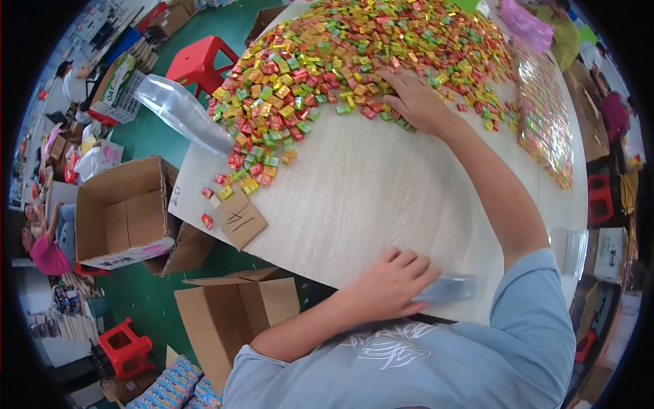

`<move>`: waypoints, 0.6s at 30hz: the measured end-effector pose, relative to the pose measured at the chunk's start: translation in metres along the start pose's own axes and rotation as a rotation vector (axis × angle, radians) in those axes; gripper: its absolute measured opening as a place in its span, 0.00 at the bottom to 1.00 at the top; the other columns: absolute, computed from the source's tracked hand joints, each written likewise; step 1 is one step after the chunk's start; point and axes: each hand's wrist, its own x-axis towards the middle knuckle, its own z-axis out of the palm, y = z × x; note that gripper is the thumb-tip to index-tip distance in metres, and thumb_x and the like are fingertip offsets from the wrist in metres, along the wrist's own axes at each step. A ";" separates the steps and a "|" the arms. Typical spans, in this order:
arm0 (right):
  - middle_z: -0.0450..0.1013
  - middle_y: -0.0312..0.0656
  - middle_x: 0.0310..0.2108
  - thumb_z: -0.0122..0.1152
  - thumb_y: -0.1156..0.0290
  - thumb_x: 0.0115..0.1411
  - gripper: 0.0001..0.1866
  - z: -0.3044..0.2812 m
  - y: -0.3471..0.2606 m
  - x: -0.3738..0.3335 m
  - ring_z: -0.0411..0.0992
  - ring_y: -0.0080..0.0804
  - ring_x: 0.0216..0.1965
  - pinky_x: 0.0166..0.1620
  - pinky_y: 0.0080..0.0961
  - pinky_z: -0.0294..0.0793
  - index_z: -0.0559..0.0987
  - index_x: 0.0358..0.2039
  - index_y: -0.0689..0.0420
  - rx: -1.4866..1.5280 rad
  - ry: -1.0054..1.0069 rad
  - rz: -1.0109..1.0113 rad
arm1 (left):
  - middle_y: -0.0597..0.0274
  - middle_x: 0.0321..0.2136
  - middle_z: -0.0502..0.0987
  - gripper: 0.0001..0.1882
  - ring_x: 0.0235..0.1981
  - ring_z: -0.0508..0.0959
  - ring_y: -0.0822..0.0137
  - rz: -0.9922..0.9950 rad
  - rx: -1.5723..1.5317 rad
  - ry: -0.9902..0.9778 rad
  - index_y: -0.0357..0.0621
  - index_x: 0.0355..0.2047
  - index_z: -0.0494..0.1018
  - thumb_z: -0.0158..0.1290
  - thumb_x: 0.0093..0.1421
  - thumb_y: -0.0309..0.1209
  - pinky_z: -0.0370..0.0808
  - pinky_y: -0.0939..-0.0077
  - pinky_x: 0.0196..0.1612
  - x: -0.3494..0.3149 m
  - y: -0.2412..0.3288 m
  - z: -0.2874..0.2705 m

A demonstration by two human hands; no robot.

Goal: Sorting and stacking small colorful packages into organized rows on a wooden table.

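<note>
A wide heap of small wrapped candies [272,92] in red, yellow, orange and green covers the far part of the pale table [327,198]. My right hand [419,102] reaches to the heap's near edge, palm down, fingers stretched out over the candies. Its fingertips partly blend with them. Close to my body, my left hand [392,283] has its fingers curled over the left end of a clear plastic box [449,289] lying by the table's near edge. The part of the box under that hand is hidden.
A brown cardboard piece [240,219] lies at the table's left edge, below a bent clear plastic sheet [184,114]. Candy-filled clear packs [545,116] lie at right. Open cartons [126,218] and a red stool [201,61] stand left. Other people are farther off.
</note>
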 end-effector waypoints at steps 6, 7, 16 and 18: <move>0.64 0.51 0.71 0.46 0.52 0.76 0.27 -0.023 -0.017 -0.087 0.57 0.53 0.74 0.75 0.50 0.51 0.67 0.70 0.49 -0.047 -0.073 -0.027 | 0.61 0.51 0.75 0.32 0.54 0.74 0.56 -0.003 0.046 0.047 0.49 0.59 0.74 0.65 0.57 0.45 0.69 0.57 0.58 -0.001 0.006 0.001; 0.63 0.50 0.71 0.46 0.52 0.76 0.27 -0.026 -0.020 -0.097 0.57 0.53 0.74 0.75 0.50 0.50 0.68 0.69 0.49 -0.053 -0.100 -0.013 | 0.61 0.51 0.75 0.32 0.54 0.74 0.56 -0.002 0.040 0.042 0.49 0.59 0.74 0.65 0.57 0.45 0.69 0.57 0.58 -0.001 0.006 0.001; 0.59 0.47 0.75 0.45 0.52 0.76 0.27 -0.055 -0.053 -0.185 0.52 0.46 0.77 0.77 0.53 0.43 0.69 0.71 0.45 -0.132 -0.079 -0.016 | 0.54 0.56 0.76 0.30 0.59 0.72 0.49 -0.076 -0.162 0.119 0.47 0.61 0.73 0.63 0.59 0.43 0.64 0.52 0.66 -0.005 -0.003 -0.005; 0.58 0.47 0.75 0.45 0.53 0.76 0.26 -0.066 -0.055 -0.197 0.52 0.47 0.77 0.77 0.52 0.43 0.70 0.70 0.45 -0.114 -0.108 0.002 | 0.50 0.58 0.75 0.27 0.61 0.71 0.45 -0.123 -0.154 0.181 0.45 0.61 0.72 0.60 0.63 0.39 0.63 0.50 0.68 -0.004 -0.006 -0.007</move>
